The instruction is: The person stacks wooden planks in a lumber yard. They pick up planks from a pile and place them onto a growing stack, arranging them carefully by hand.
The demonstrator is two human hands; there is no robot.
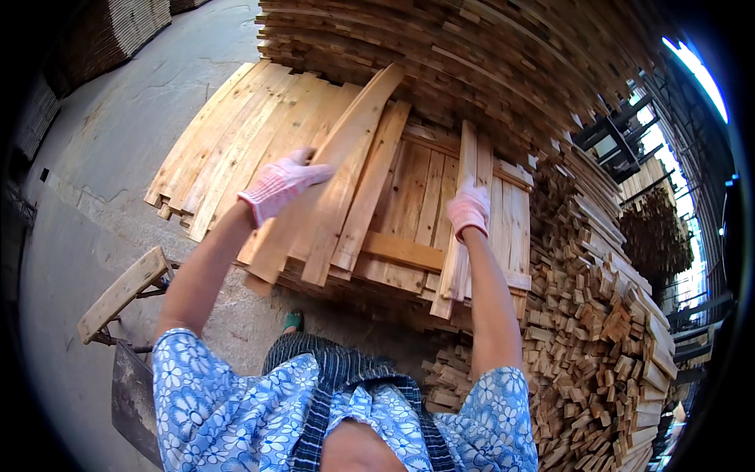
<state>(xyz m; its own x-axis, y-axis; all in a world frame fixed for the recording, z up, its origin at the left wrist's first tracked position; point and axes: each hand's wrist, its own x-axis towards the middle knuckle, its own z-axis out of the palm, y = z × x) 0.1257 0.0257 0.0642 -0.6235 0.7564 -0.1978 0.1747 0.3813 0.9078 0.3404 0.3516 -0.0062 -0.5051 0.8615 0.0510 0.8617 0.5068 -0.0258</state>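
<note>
My left hand (pixel 283 186), in a pink and white knitted glove, is closed on a long wooden board (pixel 358 118), with the thumb stretched across its face. This board slants over the others, and its near end is blurred. Farther right, my right hand (pixel 469 211), gloved alike, grips another narrow board (pixel 465 161) that lies lengthwise over the stack; its fingertips are partly hidden. Between my hands, loose boards (pixel 385 177) rest beside a lower layer of planks (pixel 425 189). A cross slat (pixel 403 250) runs over that layer. Boards set side by side (pixel 236 126) cover the left part.
A tall pile of stacked timber (pixel 472 55) rises behind the boards. Many cut wood pieces (pixel 590 338) are heaped at the right, ends facing me. A wooden-topped stand (pixel 122 291) is at the left on the concrete floor (pixel 149 102). More stacks (pixel 118 31) stand at the far left.
</note>
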